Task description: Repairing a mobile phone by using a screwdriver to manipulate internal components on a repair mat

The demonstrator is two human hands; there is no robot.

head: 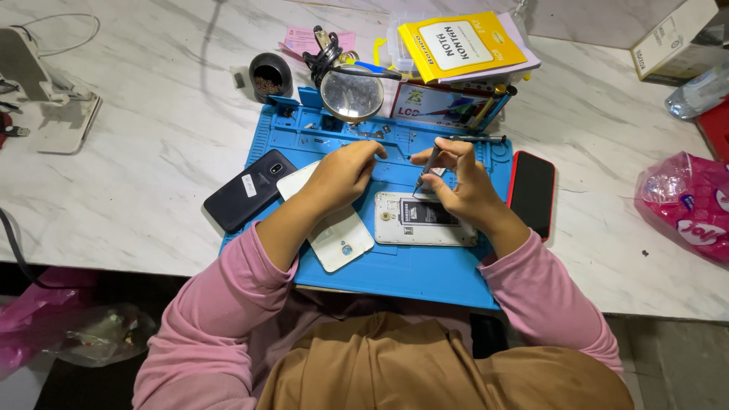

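Note:
On a blue repair mat [425, 277] lies an opened white phone [425, 220], back cover off, battery showing. My right hand [459, 182] holds a thin screwdriver [427, 168] over the phone's top edge, tip pointing down at it. My left hand [345, 173] rests on the mat just left of the phone, fingers curled, reaching toward the small parts near the mat's upper trays; it lies over a white back cover [338, 239]. I cannot see anything gripped in the left hand.
A black phone [247, 190] lies at the mat's left edge, a red-edged black phone [531, 193] at its right. A magnifying lens [351, 93], black cup [270, 74], yellow booklet [459, 44] and boxes sit behind. A pink bag [687, 205] is far right.

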